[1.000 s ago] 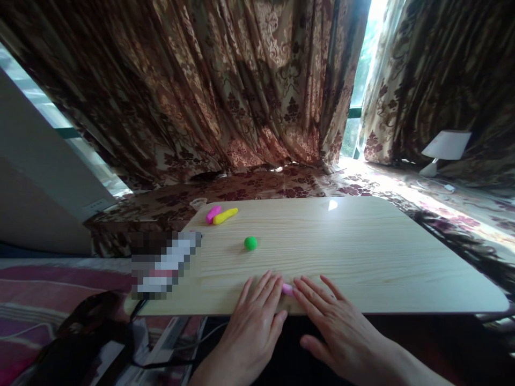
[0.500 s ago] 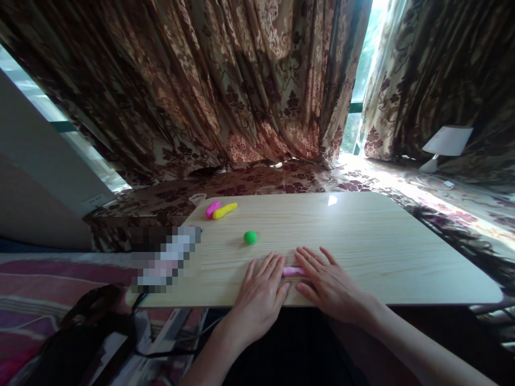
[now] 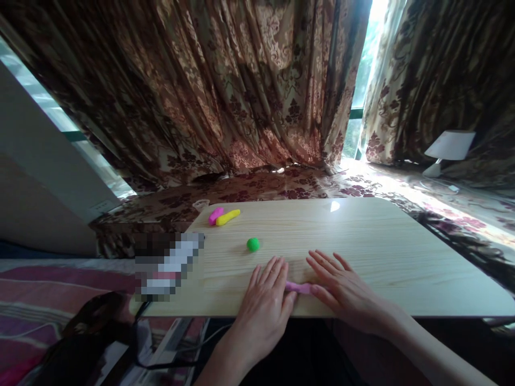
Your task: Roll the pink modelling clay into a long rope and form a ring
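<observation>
**Pink roll: more of it showing btwn the hands**

Main change vs. 1 s ago: gap btwn L hand and R hand is wider. Back then only a short bit of pink showed btwn the fingertips; now there's a clearly longer stretch. Compared w/ half a sec ago, R hand has shifted outward, and roll + hands sit a touch nearer the table's front edge.

Where it is now: roll lies on the table, close to the front edge, running roughly side to side. Its L end goes out of sight at L hand, its R end at R hand's thumb. Visible part looks a bit uneven in thickness.

L hand: palm down, fingers straight + fairly close, thumb out; no grip seen. R hand: palm down, fingers straight + slightly spread, little finger furthest off, thumb by the roll; not pinching anything AFAICT. How hard either presses: can't tell.

Meaning (my read): flat-hand rolling, w/ more of the roll's middle now uncovered. Prob. longer too, but both ends are hidden, so total length n/a.

Unchanged: green ball sits beyond L hand, touched by neither; yellow stick and dark pink lump lie together at the table's far L corner.
</observation>
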The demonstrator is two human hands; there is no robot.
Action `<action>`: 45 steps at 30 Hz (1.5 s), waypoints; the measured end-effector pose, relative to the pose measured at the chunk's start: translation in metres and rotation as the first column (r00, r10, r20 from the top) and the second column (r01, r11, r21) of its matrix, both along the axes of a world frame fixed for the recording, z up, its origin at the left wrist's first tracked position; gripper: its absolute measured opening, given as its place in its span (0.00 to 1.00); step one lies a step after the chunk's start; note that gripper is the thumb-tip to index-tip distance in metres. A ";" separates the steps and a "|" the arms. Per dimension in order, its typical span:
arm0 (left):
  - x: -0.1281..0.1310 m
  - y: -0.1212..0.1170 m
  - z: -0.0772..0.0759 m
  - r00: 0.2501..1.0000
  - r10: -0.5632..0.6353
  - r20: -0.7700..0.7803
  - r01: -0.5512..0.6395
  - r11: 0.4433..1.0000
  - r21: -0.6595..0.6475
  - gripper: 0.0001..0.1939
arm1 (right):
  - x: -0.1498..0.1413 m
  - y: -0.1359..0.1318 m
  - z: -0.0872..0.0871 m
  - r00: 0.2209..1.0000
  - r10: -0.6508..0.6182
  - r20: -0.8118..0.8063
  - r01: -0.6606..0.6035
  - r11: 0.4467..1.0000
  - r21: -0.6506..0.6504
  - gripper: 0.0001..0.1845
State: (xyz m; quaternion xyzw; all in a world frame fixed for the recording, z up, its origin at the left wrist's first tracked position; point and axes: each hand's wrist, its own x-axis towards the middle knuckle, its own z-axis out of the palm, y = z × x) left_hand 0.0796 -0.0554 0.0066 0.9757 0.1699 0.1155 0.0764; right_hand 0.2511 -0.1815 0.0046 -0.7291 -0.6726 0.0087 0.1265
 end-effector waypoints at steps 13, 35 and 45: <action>0.051 -0.009 -0.010 0.997 -0.074 0.035 0.072 0.997 0.035 0.26 | 0.047 -0.043 -0.027 0.971 -0.238 0.004 0.238 0.971 0.017 0.25; 0.053 -0.024 -0.009 0.987 -0.159 0.028 0.157 0.985 0.069 0.27 | 0.065 -0.054 -0.047 0.906 -0.401 0.132 0.385 0.914 0.129 0.25; 0.098 0.007 -0.010 0.999 -0.043 -0.030 0.042 0.999 -0.029 0.35 | 0.065 -0.054 -0.047 0.909 -0.402 0.110 0.386 0.912 0.141 0.24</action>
